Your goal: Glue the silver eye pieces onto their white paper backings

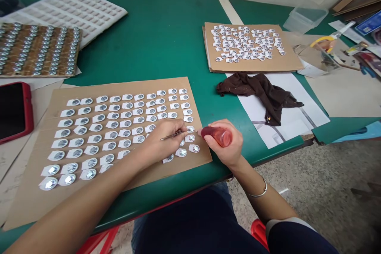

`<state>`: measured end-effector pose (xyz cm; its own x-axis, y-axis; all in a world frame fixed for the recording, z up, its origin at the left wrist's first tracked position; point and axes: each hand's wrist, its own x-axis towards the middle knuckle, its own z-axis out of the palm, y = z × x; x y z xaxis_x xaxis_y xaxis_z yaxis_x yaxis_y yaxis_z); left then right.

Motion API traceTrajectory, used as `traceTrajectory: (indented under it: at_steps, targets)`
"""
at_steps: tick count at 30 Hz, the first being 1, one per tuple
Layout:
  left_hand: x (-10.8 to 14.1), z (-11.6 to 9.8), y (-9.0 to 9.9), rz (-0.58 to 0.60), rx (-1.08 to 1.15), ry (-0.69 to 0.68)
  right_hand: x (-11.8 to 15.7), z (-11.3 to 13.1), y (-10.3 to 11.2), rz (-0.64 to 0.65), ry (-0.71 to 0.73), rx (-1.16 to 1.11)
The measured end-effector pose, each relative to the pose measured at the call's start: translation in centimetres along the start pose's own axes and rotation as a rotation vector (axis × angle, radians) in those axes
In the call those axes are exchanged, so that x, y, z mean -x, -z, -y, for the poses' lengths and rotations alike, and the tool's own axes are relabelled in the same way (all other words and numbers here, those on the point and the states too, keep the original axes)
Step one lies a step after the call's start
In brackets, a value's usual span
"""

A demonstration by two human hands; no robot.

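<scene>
My right hand (228, 147) is wrapped round a small red squeeze bottle (219, 135). The bottle's tip points left at a round metal piece on a white tab (190, 129) near the board's right edge. Between the fingers of my left hand (163, 137) is a thin metal tool, perhaps tweezers (172, 135), its end beside the same piece. Rows of such silver discs on white tabs cover the cardboard sheet (41, 143) beneath my hands. My left hand and forearm hide some of them.
Another cardboard sheet (253, 64) at the back right bears many loose tabbed discs. A dark brown cloth (262, 93) lies on white paper. On the left are a red-cased phone (14, 111), a board of metal parts (41, 49) and a white tray (89, 12). A clear plastic box (305, 18) stands far right.
</scene>
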<state>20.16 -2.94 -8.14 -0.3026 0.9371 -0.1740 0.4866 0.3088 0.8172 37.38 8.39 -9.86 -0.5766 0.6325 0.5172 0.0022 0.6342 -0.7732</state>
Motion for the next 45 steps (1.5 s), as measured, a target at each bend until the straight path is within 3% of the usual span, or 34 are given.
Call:
traceTrajectory:
  at_steps: [45]
  targets:
    - [-0.07, -0.24, 0.12, -0.008, 0.020, 0.026, 0.00, 0.02, -0.08, 0.010, 0.038, 0.003]
